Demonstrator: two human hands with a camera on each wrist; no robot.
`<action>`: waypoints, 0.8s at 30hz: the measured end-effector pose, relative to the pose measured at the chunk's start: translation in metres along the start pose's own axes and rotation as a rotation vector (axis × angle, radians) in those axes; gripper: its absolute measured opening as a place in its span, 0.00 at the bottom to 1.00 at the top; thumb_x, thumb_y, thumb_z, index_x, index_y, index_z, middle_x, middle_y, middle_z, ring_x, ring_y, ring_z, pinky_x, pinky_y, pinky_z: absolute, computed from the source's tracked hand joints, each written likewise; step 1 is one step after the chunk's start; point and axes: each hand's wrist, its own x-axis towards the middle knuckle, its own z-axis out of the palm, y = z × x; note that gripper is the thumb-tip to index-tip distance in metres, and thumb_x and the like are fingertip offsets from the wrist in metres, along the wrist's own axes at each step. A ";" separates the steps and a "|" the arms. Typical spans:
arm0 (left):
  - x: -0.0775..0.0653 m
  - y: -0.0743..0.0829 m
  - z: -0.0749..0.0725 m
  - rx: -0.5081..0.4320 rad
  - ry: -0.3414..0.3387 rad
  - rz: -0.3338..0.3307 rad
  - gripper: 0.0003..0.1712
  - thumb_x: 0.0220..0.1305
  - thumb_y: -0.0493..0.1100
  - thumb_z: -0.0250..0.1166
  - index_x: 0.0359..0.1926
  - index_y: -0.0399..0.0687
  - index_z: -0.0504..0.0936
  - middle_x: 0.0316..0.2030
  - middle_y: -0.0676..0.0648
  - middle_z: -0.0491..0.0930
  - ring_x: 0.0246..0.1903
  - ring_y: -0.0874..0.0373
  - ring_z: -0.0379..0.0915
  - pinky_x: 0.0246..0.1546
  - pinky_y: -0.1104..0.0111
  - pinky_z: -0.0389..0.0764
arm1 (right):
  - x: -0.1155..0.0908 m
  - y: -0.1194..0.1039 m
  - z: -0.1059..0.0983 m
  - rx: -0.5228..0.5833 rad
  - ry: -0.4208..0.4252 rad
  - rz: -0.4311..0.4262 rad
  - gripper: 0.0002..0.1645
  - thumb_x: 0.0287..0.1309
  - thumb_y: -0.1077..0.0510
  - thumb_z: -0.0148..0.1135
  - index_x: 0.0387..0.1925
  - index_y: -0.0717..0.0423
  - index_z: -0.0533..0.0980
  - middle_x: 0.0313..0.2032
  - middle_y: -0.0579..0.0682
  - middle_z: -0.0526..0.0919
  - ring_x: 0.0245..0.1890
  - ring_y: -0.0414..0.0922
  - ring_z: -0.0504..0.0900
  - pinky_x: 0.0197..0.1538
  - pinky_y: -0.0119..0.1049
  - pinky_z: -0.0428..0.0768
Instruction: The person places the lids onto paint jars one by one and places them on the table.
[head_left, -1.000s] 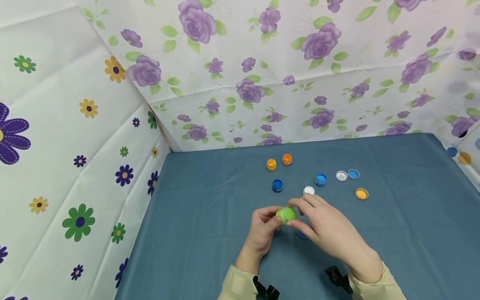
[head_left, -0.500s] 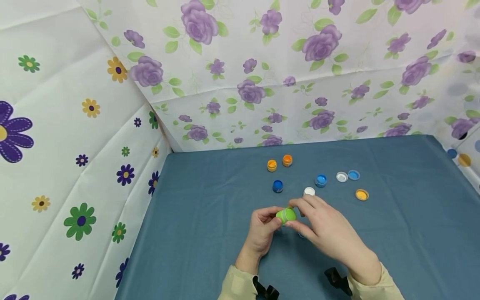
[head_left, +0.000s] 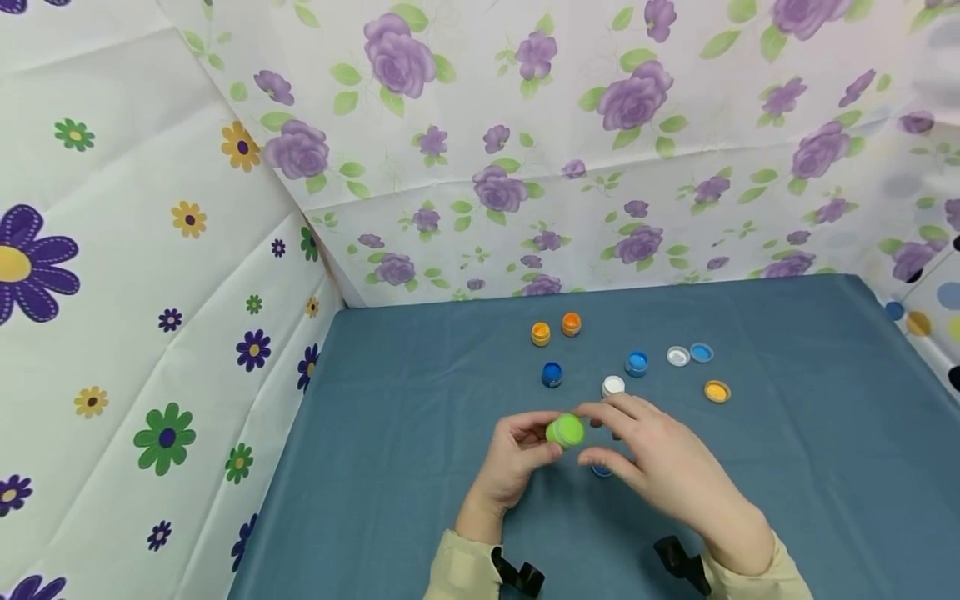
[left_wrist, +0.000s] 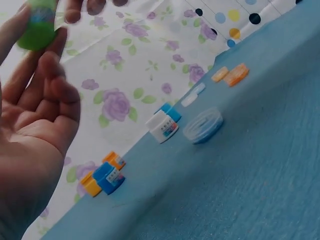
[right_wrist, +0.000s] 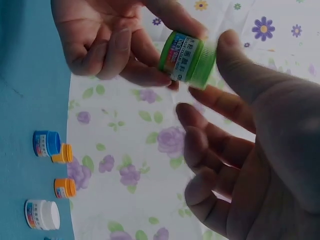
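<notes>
A small green paint jar [head_left: 565, 431] with a printed label is up off the table. My left hand [head_left: 512, 462] pinches its body between thumb and fingers, as the right wrist view shows. Its green lid [right_wrist: 203, 64] points toward my right hand [head_left: 663, 467]. That hand's thumb and fingers are spread beside the lid, slightly apart from the jar in the head view. Below the right hand a blue lid [head_left: 602, 472] lies partly hidden. Just beyond its fingers stands a white paint jar [head_left: 612, 387].
On the blue cloth [head_left: 405, 433] stand open jars: dark blue [head_left: 552, 375], light blue [head_left: 636, 363], yellow [head_left: 540, 335] and orange [head_left: 571, 324]. Toward the right lie a white lid [head_left: 678, 357], a light blue lid [head_left: 702, 353] and a yellow lid [head_left: 717, 392]. Flowered sheets rise behind and at left.
My right thumb and fingers have come away from the green lid, leaving a small gap. The left hand still holds the jar, now slightly further left in view.
</notes>
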 end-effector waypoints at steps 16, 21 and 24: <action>0.000 0.048 -0.056 0.365 0.263 -0.180 0.25 0.73 0.33 0.70 0.65 0.36 0.72 0.64 0.33 0.81 0.55 0.48 0.85 0.60 0.59 0.83 | -0.020 0.025 -0.016 -0.027 0.008 0.147 0.19 0.73 0.48 0.71 0.62 0.42 0.83 0.59 0.44 0.82 0.47 0.43 0.86 0.43 0.45 0.86; 0.001 0.048 -0.077 0.716 0.359 -0.257 0.21 0.71 0.40 0.74 0.60 0.48 0.76 0.66 0.44 0.82 0.58 0.51 0.82 0.60 0.53 0.81 | -0.022 0.030 -0.018 -0.020 -0.035 0.194 0.18 0.75 0.47 0.68 0.61 0.43 0.83 0.58 0.46 0.81 0.41 0.40 0.86 0.40 0.41 0.86; 0.002 0.046 -0.089 0.933 0.468 -0.279 0.21 0.67 0.43 0.78 0.57 0.50 0.80 0.58 0.49 0.84 0.55 0.50 0.80 0.54 0.52 0.79 | -0.023 0.031 -0.019 -0.009 -0.050 0.210 0.18 0.75 0.47 0.68 0.61 0.44 0.83 0.58 0.47 0.81 0.39 0.37 0.86 0.40 0.40 0.87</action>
